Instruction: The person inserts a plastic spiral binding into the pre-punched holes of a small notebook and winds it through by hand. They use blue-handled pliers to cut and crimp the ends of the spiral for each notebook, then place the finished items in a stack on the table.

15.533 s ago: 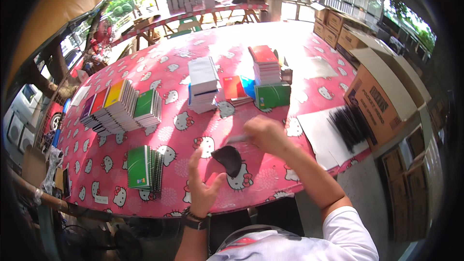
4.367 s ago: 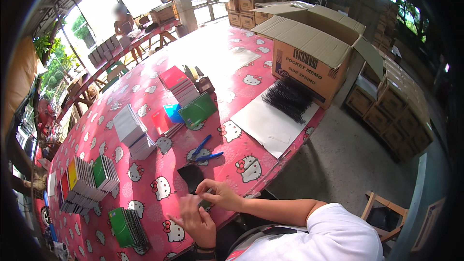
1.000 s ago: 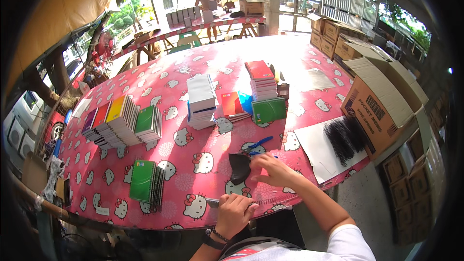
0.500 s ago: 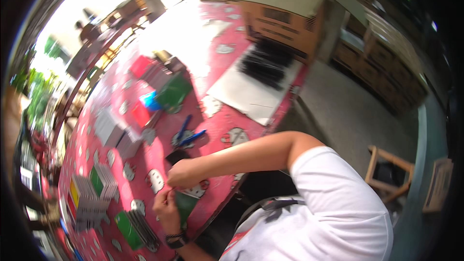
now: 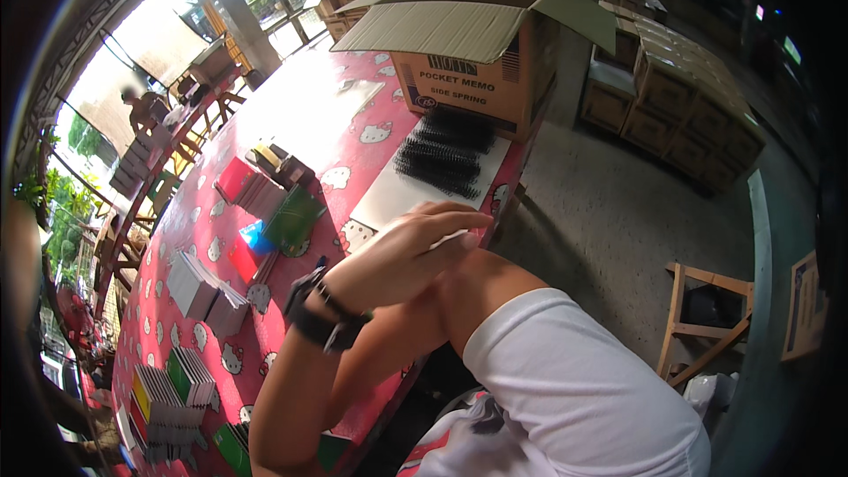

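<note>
Hiding some white paper (image 5: 378, 204), left hand (image 5: 406, 252) fronts coils (image 5: 446, 152) and carton (image 5: 477, 90)

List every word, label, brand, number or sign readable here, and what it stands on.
Open carton: dark lettering and a round emblem on its front; legible, wording not copied here.
Carton at the far right: print too blurred to read.
Stacked cartons: markings too small.
Notebooks: any print too small.

stacked cartons (image 5: 685, 106) on floor (image 5: 574, 238) | wooden stand (image 5: 702, 330) | distant person (image 5: 141, 111) | pillar (image 5: 240, 26)
</note>
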